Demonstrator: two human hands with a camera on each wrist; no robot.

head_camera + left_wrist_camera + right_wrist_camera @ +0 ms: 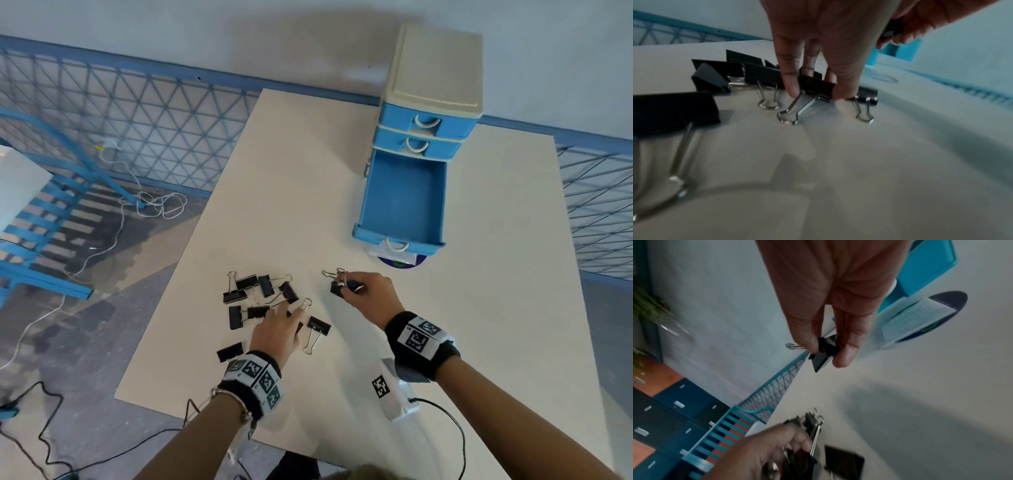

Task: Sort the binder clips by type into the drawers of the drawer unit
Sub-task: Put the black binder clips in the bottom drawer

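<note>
Several black binder clips (260,298) lie scattered on the cream board (308,205). My left hand (279,329) reaches into the pile and pinches one black clip (817,86) between thumb and fingertips, its wire handles touching the board. My right hand (363,291) is raised just right of the pile and pinches another black clip (824,352) between thumb and fingers, silver handles (334,274) sticking out to the left. The blue and cream drawer unit (431,113) stands at the back right. Its bottom drawer (402,202) is pulled out and looks empty; the two upper drawers are pushed in.
A blue disc with a white card (400,260) lies under the open drawer's front. One clip (230,352) lies apart near my left wrist. A white tagged device (394,390) with a cable hangs below my right wrist. A blue mesh fence (137,113) borders the board.
</note>
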